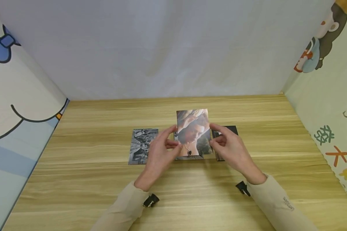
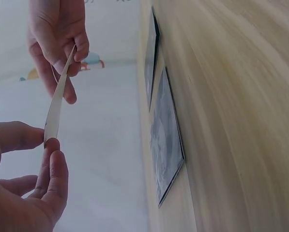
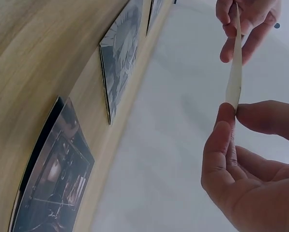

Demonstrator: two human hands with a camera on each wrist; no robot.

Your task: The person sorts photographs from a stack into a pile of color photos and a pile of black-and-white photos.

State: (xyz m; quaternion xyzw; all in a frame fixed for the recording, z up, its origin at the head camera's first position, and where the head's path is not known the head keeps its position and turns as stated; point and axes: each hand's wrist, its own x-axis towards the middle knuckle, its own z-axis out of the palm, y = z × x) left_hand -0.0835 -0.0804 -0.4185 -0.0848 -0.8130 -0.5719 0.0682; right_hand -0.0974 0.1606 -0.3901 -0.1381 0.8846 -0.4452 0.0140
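Observation:
A glossy photo print (image 1: 193,131), showing a person with a pale hat and a necklace, is held up over the table by both hands. My left hand (image 1: 161,150) pinches its left edge between thumb and fingertips. At the opposite edge my right hand (image 1: 231,150) pinches it the same way. Both wrist views show the print edge-on and slightly bowed, raised off the wood. Beneath it lies a grey photo (image 1: 188,158), mostly covered in the head view. A black-and-white photo (image 1: 138,147) lies beside my left hand, and a dark photo (image 1: 232,129) is partly hidden behind my right.
The wood-grain table (image 1: 173,195) carries the photos in a row; in the right wrist view the dark photo (image 3: 57,174) lies on other sheets. A pale cloth wall (image 1: 167,48) rises behind. Printed panels stand at left (image 1: 14,89) and right (image 1: 329,106).

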